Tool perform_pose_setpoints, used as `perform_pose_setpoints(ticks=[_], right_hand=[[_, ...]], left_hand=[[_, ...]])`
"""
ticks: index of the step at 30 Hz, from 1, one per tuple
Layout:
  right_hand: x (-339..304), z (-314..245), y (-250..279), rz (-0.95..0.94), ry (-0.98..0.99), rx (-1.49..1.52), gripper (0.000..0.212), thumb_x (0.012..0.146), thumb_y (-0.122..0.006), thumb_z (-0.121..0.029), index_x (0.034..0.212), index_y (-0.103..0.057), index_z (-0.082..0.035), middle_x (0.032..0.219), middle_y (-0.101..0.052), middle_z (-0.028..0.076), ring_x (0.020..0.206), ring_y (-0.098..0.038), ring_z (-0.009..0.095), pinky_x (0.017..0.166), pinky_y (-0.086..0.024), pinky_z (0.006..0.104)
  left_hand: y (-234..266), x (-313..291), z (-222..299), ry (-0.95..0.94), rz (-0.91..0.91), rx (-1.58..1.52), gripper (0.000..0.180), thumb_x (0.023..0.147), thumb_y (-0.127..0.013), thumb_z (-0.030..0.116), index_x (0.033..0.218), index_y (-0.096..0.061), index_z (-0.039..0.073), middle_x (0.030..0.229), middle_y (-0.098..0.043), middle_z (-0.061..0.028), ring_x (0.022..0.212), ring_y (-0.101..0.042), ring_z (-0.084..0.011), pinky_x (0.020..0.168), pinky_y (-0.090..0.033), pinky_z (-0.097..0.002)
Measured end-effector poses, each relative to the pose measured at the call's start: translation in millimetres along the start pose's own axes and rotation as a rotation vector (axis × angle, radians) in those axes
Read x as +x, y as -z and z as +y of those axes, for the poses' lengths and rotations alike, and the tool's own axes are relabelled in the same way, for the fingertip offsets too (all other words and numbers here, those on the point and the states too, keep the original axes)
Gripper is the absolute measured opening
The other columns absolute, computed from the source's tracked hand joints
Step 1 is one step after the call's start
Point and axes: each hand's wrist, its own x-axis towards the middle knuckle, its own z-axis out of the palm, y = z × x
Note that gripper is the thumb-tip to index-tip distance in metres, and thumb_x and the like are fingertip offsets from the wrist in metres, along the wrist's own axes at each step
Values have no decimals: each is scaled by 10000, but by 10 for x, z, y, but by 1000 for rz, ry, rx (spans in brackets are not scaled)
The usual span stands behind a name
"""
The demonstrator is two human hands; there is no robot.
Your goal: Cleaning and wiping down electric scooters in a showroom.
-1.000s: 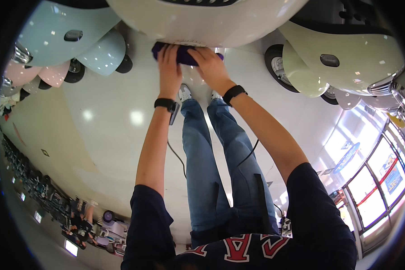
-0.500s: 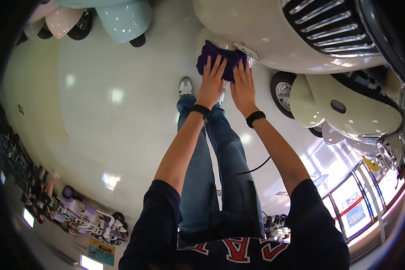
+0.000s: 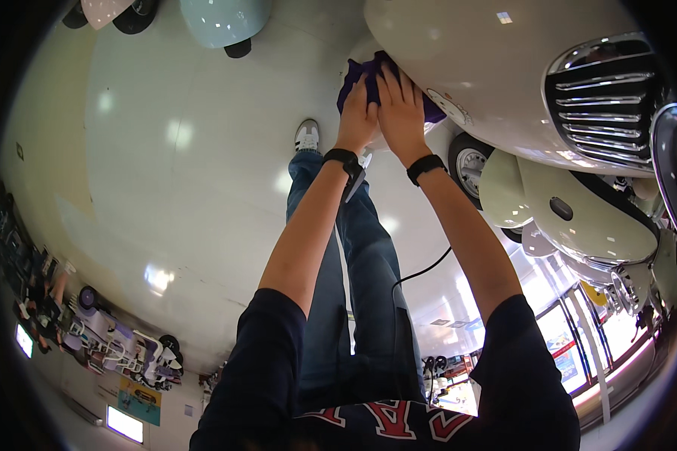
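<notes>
A dark purple cloth [image 3: 434, 110] lies bunched against the rounded fender of a glossy cream vehicle [image 3: 466, 45]. My left hand [image 3: 358, 119] grips the cloth's left part, its fingers close together and partly lost in the dark folds. Just beside it, my right hand [image 3: 402, 114] presses on the cloth with fingers stretched out and spread. A round cartoon sticker [image 3: 448, 107] shows on the body right of the cloth. Both wrists wear black bands.
A slatted chrome grille [image 3: 602, 109] is at the upper right. Below it stands another cream vehicle [image 3: 549, 188] with a black tyre [image 3: 468, 167]. Pale blue bodywork [image 3: 226, 22] sits at the upper left. A thin black cable [image 3: 425, 270] hangs by my right arm.
Both hands and the cloth have shifted up and slightly right along the fender. My right hand has come closer to the left, and the view has turned a little.
</notes>
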Motion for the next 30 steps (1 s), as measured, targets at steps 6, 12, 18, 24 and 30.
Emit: perform_pose_setpoints(ticks=[6,12,18,24,30], right_hand=[[284,-314,-245,-107,144,-63,340,802,-570,-149,1090,-636,21,1242,-591,132,1312,-423,293,1191,-185,439],[-382,-117,-249,-277,241,-43,426,808,-566,-133,1210,-607,-1,1329,-543,98,1361,-366,269,1204,-169,408],[-529,10,164,-89,139,225,459,801,-561,-37,1260,-571,-29,1448,-457,63,1399,-341,251,1180,-235,427],[-851,536,292,44,-206,344,558,772,-629,-12,1315,-526,-81,1455,-432,82,1340,-379,339,1110,-334,465],[-1146,327,59,184,-355,458,545,775,-607,-2,1310,-507,-44,1474,-394,132,1365,-329,398,1095,-331,480]], left_hand=[[-23,-222,-660,442,-16,-273,496,942,-426,197,1356,-412,-76,1178,-595,-303,1078,-591,-440,887,-493,-418],[-258,-743,-317,533,-120,-235,536,935,-429,173,1390,-353,-100,1217,-572,-322,1100,-590,-431,889,-494,-415],[-6,-740,-75,110,-23,-74,557,824,-494,22,1361,-398,-92,1393,-416,-325,1316,-384,-450,1147,-264,-473],[-119,-310,639,-236,-158,252,562,795,-580,50,1350,-490,48,1498,-370,-164,1326,-332,-484,1131,-266,-547],[-209,-406,612,-382,-244,489,694,778,-633,99,1438,-434,180,1565,-276,-49,1373,-263,-452,1115,-252,-582]])
